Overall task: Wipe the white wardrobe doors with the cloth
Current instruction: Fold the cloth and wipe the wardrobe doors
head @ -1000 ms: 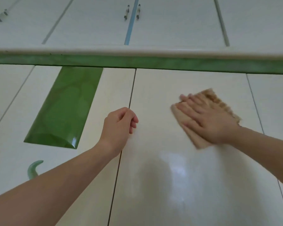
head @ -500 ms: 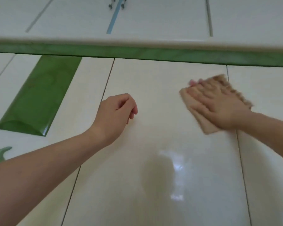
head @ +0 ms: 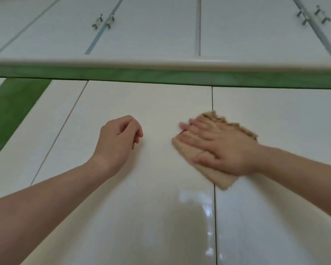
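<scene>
Pressed flat against the white wardrobe doors (head: 145, 207), across their seam, for broad wiping contact: tan cloth (head: 218, 178) under right hand (head: 227, 150), fingers (head: 199, 131) straight and together. Left hand (head: 117, 142) loosely curled, holding nothing.

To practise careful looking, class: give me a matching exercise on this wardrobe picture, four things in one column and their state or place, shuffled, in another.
1 left hand
2 right hand
3 cloth
4 metal handles

a flat on the cloth
b tan, against the lower doors
c curled, holding nothing
d on the upper doors

Pairs: 1-c, 2-a, 3-b, 4-d.
</scene>
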Tool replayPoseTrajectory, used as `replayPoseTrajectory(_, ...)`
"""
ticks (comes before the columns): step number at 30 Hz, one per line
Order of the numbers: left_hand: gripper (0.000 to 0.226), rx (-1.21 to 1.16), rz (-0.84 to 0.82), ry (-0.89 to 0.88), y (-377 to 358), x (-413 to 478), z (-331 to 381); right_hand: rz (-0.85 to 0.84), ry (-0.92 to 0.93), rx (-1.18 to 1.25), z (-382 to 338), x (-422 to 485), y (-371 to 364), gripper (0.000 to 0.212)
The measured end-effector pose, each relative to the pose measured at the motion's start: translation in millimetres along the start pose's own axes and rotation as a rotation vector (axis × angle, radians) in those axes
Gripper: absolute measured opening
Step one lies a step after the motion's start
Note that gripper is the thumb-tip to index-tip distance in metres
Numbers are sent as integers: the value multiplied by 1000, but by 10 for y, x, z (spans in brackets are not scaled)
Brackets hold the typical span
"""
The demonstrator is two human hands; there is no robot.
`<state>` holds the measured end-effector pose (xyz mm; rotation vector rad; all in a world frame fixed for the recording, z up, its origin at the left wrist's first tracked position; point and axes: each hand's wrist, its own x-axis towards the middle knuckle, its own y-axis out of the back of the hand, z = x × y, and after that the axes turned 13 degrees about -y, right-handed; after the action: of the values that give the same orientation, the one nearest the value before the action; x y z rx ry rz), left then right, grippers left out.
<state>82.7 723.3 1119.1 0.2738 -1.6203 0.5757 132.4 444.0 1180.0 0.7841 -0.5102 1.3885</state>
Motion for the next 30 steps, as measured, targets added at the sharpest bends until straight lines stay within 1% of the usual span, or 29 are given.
replayPoseTrajectory(2, 31, -18, -10, -17, -100, -14, 49, 17, -442, -24, 827, -180, 129, 64)
replayPoseTrajectory(3, 31, -34, -1, -21, -155, -23, 72, 19, -657, 11, 1121, -195, 179, 67)
replayPoseTrajectory(4, 31, -50, 16, -21, -218, -20, 92, 34, -819, 59, 1269, -112, 218, 69)
replayPoseTrajectory(5, 31, -65, 33, -16, -314, -20, 118, 57, -930, 96, 1266, 36, 231, 68)
replayPoseTrajectory(6, 31, -75, 49, -14, -403, -10, 149, 82, -977, 122, 1117, 241, 227, 67)
replayPoseTrajectory(7, 31, -89, 62, -15, -512, -1, 195, 96, -954, 139, 868, 437, 220, 66)
replayPoseTrajectory(8, 32, -106, 73, -19, -623, 10, 242, 96, -858, 154, 560, 580, 209, 65)
replayPoseTrajectory(10, 30, -145, 102, -33, -804, 14, 347, 56, -510, 167, -123, 659, 115, 63)
replayPoseTrajectory(11, 29, -172, 99, -45, -908, 1, 406, 16, -328, 159, -341, 523, 48, 63)
replayPoseTrajectory(12, 28, -194, 83, -63, -981, -2, 455, -2, -172, 151, -438, 341, -6, 63)
replayPoseTrajectory(13, 27, -208, 56, -75, -1036, -12, 492, -12, -73, 135, -350, 132, -18, 64)
replayPoseTrajectory(14, 26, -210, 25, -84, -1075, -22, 527, -15, -54, 106, -117, -64, 1, 67)
replayPoseTrajectory(15, 25, -212, -1, -91, -1107, -24, 564, -7, -114, 65, 220, -235, 25, 71)
replayPoseTrajectory(16, 26, -214, -15, -94, -1122, -15, 583, 12, -241, 27, 615, -372, 59, 73)
replayPoseTrajectory(18, 26, -225, -40, -90, -1122, -1, 610, 73, -651, -34, 1395, -571, 157, 74)
replayPoseTrajectory(19, 26, -221, -54, -97, -1101, -12, 609, 89, -865, -19, 1638, -601, 182, 73)
replayPoseTrajectory(20, 26, -208, -70, -112, -1078, -13, 595, 106, -1033, 27, 1733, -549, 196, 72)
replayPoseTrajectory(21, 26, -189, -90, -126, -1064, -9, 592, 115, -1120, 83, 1671, -424, 193, 71)
replayPoseTrajectory(22, 27, -173, -107, -132, -1067, -12, 602, 107, -1122, 125, 1493, -282, 192, 69)
replayPoseTrajectory(23, 27, -161, -113, -136, -1092, -8, 615, 105, -1042, 142, 1252, -139, 169, 67)
replayPoseTrajectory(24, 27, -158, -109, -144, -1136, 8, 633, 101, -895, 150, 961, -36, 155, 65)
replayPoseTrajectory(26, 26, -165, -84, -152, -1252, 43, 671, 56, -521, 103, 408, 4, 83, 63)
replayPoseTrajectory(27, 26, -166, -91, -154, -1355, 41, 700, 12, -358, 85, 312, -117, 45, 62)
replayPoseTrajectory(28, 26, -153, -106, -164, -1420, 58, 719, -14, -229, 71, 369, -227, 44, 63)
replayPoseTrajectory(29, 26, -143, -130, -169, -1486, 73, 729, -36, -185, 51, 563, -369, 80, 64)
replayPoseTrajectory(30, 26, -147, -150, -165, -1543, 95, 731, -34, -226, 18, 893, -534, 104, 66)
